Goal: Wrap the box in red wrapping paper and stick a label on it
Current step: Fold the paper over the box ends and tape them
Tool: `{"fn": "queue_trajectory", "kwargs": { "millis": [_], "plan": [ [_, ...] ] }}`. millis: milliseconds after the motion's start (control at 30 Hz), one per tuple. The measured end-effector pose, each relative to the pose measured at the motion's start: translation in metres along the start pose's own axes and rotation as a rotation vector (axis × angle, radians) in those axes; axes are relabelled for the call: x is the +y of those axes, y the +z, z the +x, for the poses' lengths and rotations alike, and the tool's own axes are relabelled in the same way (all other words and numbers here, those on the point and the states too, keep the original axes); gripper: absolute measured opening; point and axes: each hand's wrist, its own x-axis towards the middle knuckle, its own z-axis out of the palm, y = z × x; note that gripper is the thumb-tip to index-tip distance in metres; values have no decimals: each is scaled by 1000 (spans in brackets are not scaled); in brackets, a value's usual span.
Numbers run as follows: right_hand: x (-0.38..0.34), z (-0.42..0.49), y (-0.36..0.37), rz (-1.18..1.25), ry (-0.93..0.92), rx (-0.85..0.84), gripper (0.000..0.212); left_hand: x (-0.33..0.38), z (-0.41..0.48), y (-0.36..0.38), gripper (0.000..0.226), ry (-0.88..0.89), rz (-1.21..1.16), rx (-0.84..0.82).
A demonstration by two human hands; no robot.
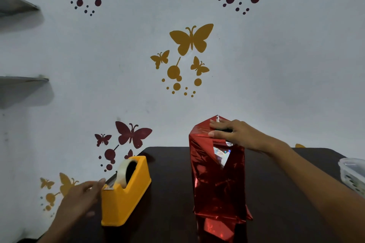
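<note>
A tall box covered in shiny red wrapping paper (218,179) stands upright on the dark table (169,199). My right hand (233,134) presses flat on the folded paper at its top, fingers straight. A small silvery gap shows near the upper front. A yellow tape dispenser (126,191) with a roll of clear tape (126,171) stands to the left. My left hand (83,197) reaches to the dispenser's cutter end, its fingertips at the tape's loose end; whether it pinches the tape I cannot tell.
A clear plastic container (353,175) sits at the table's right edge. Behind the table is a white wall with butterfly decals. Two shelves (21,81) jut out at the far left.
</note>
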Motion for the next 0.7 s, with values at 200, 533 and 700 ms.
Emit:
{"fn": "queue_trajectory", "kwargs": {
  "millis": [200,533,700],
  "plan": [
    [3,0,2,27,-11,30,55,21,19,6,40,-137,79,-93],
    [6,3,4,20,-31,45,54,40,46,-1,38,-339,-111,-280],
    [7,3,5,48,-38,43,53,23,49,-10,26,-372,-372,-301]
  ]
}}
